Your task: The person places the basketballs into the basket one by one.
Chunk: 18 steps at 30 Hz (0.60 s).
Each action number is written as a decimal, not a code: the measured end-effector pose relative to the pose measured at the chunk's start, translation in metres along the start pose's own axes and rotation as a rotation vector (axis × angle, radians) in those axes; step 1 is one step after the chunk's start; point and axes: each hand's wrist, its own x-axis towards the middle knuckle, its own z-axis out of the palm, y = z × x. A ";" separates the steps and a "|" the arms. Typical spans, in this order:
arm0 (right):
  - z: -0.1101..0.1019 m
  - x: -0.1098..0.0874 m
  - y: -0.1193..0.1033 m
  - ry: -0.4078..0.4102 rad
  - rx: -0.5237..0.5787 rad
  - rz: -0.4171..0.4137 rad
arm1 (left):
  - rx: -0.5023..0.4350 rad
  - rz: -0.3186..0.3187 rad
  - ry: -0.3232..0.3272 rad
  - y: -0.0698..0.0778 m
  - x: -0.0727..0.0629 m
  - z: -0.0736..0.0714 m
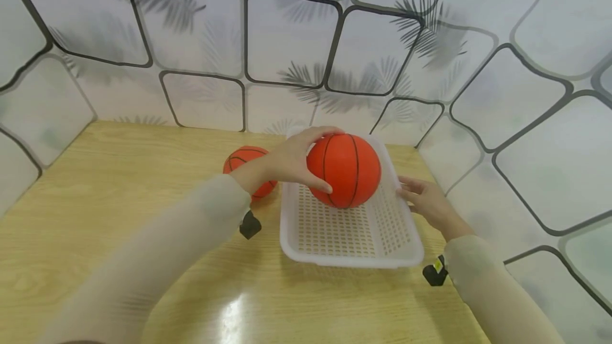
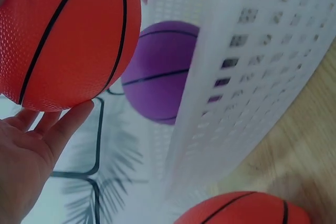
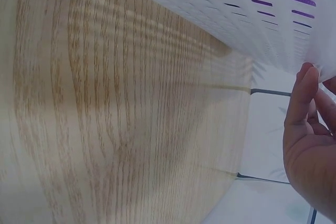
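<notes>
My left hand (image 1: 292, 159) grips a red-orange toy basketball (image 1: 345, 171) with black lines, its fingers and thumb spread around the ball's left side. The ball is held up over a white perforated plastic basket (image 1: 351, 262). Inside the basket sits a purple ball (image 2: 157, 72) with black lines, seen in the left wrist view and hidden behind the raised ball in the head view. At the basket's right rim, my right hand (image 1: 427, 203) holds the edge between thumb and fingers. In the right wrist view, the fingertips (image 3: 308, 74) are right at the rim.
A second red-orange basketball (image 1: 248, 157) rests on the wooden table (image 1: 119, 200) left of the basket, partly covered by my left wrist. Patterned walls (image 1: 205, 100) stand behind the table and along its right side, close to my right hand.
</notes>
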 end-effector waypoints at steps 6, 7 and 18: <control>0.000 0.000 0.001 0.011 0.004 -0.005 | 0.037 0.026 -0.071 0.001 0.008 0.023; 0.000 0.000 0.002 0.012 0.003 -0.004 | 0.038 0.029 -0.081 0.001 0.009 0.027; -0.001 0.000 0.003 0.001 -0.022 -0.024 | 0.082 -0.035 -0.187 -0.003 0.010 0.060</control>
